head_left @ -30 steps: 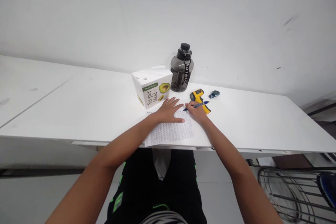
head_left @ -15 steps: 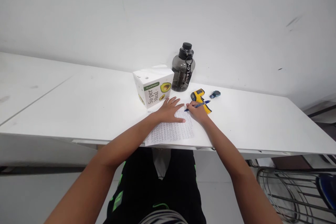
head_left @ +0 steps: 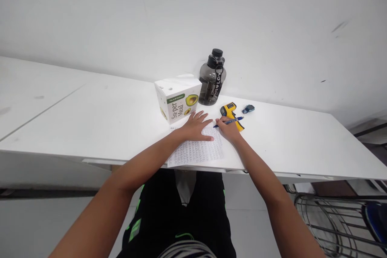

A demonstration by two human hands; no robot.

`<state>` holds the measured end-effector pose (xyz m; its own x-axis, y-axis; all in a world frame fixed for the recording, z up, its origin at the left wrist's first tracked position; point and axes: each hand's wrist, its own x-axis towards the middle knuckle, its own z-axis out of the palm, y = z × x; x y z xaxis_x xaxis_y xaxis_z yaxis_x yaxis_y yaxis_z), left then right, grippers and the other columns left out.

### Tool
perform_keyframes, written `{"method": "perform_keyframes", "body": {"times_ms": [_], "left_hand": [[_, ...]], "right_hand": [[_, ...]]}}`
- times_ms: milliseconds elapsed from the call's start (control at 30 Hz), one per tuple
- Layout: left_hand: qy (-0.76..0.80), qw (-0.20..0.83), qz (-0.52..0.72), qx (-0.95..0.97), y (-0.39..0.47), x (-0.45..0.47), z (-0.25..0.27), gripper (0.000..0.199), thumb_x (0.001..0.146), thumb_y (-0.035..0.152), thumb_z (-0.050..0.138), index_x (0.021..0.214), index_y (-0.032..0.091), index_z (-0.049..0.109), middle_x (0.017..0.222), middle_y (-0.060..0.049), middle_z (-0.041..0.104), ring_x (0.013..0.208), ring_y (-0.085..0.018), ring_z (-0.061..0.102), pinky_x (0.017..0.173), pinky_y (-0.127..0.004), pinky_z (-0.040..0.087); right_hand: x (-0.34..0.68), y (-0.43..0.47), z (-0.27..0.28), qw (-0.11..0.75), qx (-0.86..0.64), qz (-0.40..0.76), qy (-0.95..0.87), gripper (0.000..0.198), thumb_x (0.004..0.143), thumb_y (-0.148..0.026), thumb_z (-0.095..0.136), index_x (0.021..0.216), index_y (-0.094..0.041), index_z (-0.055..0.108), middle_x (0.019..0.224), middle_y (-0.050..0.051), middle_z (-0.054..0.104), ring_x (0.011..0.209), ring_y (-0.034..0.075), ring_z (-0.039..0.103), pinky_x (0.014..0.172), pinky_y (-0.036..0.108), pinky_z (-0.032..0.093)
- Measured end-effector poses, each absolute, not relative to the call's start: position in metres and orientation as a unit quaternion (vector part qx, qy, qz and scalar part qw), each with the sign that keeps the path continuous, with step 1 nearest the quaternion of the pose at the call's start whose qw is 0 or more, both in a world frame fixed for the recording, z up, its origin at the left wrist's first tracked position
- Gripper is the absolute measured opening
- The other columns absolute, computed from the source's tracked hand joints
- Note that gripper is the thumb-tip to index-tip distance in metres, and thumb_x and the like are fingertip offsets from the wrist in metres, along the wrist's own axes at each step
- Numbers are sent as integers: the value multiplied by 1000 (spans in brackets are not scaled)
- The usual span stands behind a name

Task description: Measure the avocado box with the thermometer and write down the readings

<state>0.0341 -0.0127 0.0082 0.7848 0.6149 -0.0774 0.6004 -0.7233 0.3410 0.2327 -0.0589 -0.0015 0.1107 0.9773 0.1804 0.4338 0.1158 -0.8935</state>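
Note:
Flat on a printed sheet of paper lies my left hand, its fingers spread. The sheet carries rows of small characters, and its upper part is partly hidden under that hand. My right hand grips a blue pen, tip pointing down and left at the sheet's upper right corner. Just behind the right hand is a yellow and black infrared thermometer, partly covered by it. A white food box with avocado pictures stands right behind my left hand.
A dark, see-through water bottle stands behind the box, near the wall. A small blue-grey object, its kind unclear, lies right of the thermometer. The white table has a seam at left; a metal-framed stool is at lower right.
The view has shifted very slightly. Both hands keep almost the same place, the left flat on the sheet and the right holding the pen near its corner.

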Motion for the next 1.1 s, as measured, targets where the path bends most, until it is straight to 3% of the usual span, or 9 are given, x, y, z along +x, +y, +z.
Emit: {"method": "perform_keyframes", "body": {"times_ms": [1100], "left_hand": [[327, 187, 36, 926, -12, 34, 5, 106, 75, 86, 49, 157, 22, 32, 169, -14, 14, 157, -39, 2, 124, -60, 0]], "right_hand": [[233, -60, -1, 440, -618, 272, -592, 47, 80, -60, 57, 54, -24, 39, 53, -2, 43, 59, 16, 43, 63, 32, 41]]}}
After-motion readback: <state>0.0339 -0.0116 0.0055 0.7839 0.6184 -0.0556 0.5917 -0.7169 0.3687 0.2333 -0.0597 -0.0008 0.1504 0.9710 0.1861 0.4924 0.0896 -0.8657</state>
